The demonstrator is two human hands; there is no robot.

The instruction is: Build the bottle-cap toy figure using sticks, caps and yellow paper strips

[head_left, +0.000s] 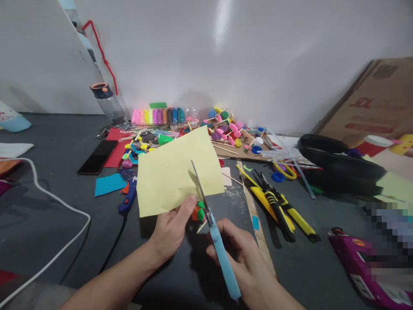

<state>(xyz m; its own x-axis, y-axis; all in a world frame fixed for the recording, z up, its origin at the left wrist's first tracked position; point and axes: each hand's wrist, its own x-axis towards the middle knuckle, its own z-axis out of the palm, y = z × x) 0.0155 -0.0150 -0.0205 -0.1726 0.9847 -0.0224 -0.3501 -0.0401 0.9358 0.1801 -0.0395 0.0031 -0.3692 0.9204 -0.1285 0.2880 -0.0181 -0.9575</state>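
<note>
My left hand (pixel 172 232) pinches the lower edge of a pale yellow sheet of paper (pixel 174 172), thumb on top and fingers beneath. The sheet is held up over the table, tilted, with its far corner raised. In my right hand (pixel 241 254) is a pair of scissors (pixel 221 254) with light blue handles, pointing away from me. Their blades reach across the right part of the paper's front edge; I cannot tell how far they are parted. Small green and orange pieces (pixel 200 212) show just beyond my left thumb, partly hidden.
Left of the paper are a blue glue gun (pixel 128 198), a dark phone (pixel 98 157) and a water bottle (pixel 111 105). Yellow-black pliers (pixel 274 206) and a utility knife (pixel 261 200) lie to the right. Colourful clay packs (pixel 158 116) and clay pieces (pixel 232 129) line the back. A white cable (pixel 64 206) crosses the left side.
</note>
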